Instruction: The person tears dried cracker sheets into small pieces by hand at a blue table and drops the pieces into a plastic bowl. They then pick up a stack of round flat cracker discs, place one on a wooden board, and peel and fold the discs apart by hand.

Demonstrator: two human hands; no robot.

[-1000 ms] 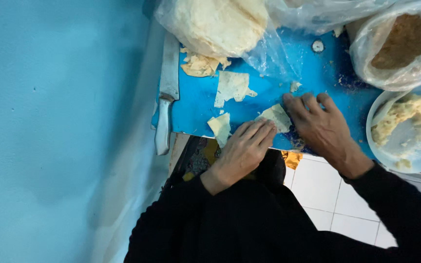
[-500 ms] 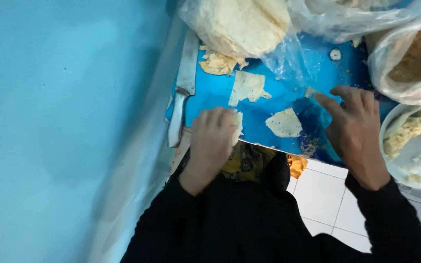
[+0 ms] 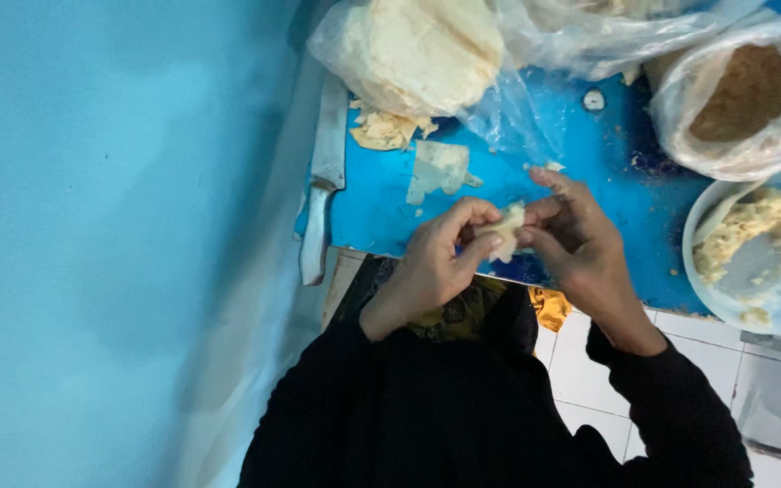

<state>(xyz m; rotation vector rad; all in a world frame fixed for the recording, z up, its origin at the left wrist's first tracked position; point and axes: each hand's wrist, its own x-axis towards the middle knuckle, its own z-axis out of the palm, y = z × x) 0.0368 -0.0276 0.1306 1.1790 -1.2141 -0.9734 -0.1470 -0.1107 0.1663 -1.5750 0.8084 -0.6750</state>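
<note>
Centrally, a pale dough piece [image 3: 505, 233] is pinched between the left hand [image 3: 436, 262] and right hand [image 3: 580, 244], its long axis toward one o'clock.

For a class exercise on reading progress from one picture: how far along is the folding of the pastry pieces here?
Done: some sheets look already cut, with scraps by the knife. In hand: the left hand and right hand together pinch one pastry piece above the blue board. Left: another cut piece lies flat, a bagged stack of sheets waits, and filling remains in the bowl.
</note>
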